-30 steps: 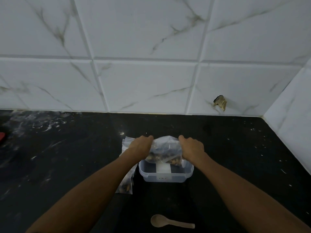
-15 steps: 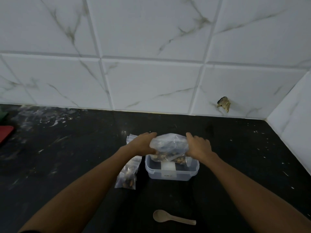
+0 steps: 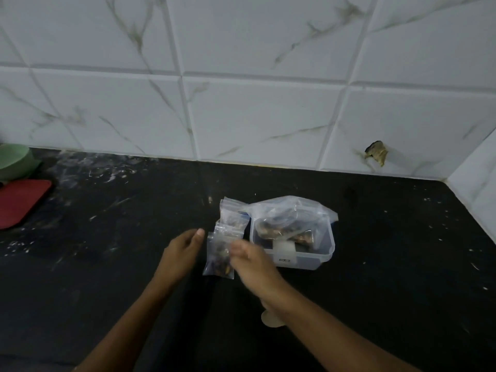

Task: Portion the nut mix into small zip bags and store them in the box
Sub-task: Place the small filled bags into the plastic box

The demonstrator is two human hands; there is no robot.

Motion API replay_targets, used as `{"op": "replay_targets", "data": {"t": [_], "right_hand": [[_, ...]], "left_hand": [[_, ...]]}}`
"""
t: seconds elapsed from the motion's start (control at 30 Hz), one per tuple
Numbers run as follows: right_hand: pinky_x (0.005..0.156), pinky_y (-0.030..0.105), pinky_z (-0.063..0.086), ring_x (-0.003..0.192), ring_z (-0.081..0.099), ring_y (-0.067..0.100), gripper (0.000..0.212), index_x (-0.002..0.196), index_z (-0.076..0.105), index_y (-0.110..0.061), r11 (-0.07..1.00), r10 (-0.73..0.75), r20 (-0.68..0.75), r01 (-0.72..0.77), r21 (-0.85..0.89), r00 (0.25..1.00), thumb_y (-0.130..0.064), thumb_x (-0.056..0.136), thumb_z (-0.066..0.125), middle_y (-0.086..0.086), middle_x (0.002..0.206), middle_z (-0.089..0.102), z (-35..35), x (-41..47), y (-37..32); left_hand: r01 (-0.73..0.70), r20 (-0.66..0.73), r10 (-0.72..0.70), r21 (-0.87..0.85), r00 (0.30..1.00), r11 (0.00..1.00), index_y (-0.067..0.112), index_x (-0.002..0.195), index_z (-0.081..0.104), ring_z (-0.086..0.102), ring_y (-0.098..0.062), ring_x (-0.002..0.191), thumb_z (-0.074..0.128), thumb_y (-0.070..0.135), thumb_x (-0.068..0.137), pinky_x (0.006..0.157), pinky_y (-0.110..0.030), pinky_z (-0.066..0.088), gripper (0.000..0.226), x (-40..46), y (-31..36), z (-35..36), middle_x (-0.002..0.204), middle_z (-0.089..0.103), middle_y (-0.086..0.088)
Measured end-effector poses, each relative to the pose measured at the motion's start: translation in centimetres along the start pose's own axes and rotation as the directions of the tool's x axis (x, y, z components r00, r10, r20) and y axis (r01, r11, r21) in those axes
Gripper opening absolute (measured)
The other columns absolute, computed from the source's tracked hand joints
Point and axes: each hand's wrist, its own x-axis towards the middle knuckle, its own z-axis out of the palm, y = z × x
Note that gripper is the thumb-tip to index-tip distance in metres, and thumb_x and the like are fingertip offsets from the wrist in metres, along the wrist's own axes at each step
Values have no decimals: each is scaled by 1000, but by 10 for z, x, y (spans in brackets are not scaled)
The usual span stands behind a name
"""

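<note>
While both hands (image 3: 182, 253) (image 3: 252, 264) hover loose-fingered, the box (image 3: 326, 253) label stays unreadable.

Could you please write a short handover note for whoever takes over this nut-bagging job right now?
Left hand: open, beside the small bags, holding nothing.
Right hand: blurred, at the nearest small zip bag; grip cannot be told.
Large bag of nut mix lies in the open clear box.
Small filled bags lie in a row on the black counter, left of the box.
Spoon sits near the front, partly hidden by the right arm.
Done: some small bags filled.
Left: store them in the box.
</note>
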Motion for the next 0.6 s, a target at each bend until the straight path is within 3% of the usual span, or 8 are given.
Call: {"op": "replay_targets", "data": {"t": [0.1,0.17,0.23,0.4,0.5,0.6], "right_hand": [[81,25,49,98,60,7,28,116,58,-26,979,191,-22,-188,83,981,-13,93,47,-5,108,63,25,13,24],[75,24,46,97,57,9,26,119,53,-22,956,281,-71,-273,107,957,-15,94,47,-2,108,59,32,20,34],[83,28,48,100,58,13,28,121,51,-20,942,323,-98,-311,124,941,-15,94,48,1,111,59,38,26,41],[85,32,53,94,63,14,25,115,53,-21,934,332,-125,-307,183,935,-15,91,52,2,105,64,47,38,47],[89,36,56,96,66,14,29,117,53,-25,927,325,-101,-295,233,940,-19,89,59,1,107,65,53,39,48],[91,38,56,96,68,14,23,109,62,-24,931,293,-68,-268,248,954,-21,86,62,1,104,69,58,37,51]], "left_hand": [[127,73,-121,-86,990,988,17,85,67,66,-22,84,37,44,102,83,-41,52,44,-22,-16,9,85,69,-6],[214,119,-196,-160,973,964,16,92,68,66,-21,90,33,48,102,88,-40,52,48,-31,-23,19,93,70,-7],[267,153,-238,-214,959,940,19,101,69,66,-16,98,30,51,102,95,-38,49,50,-35,-28,27,101,71,-4],[292,185,-248,-271,951,917,33,100,66,60,-1,100,24,52,102,90,-30,45,46,-35,-29,33,103,67,10],[291,199,-241,-278,950,916,31,108,67,61,-2,104,22,54,102,86,-25,45,51,-37,-32,36,108,68,8],[267,176,-219,-330,960,906,34,104,66,63,0,102,23,54,100,86,-20,46,47,-44,-35,40,104,69,10]]}}
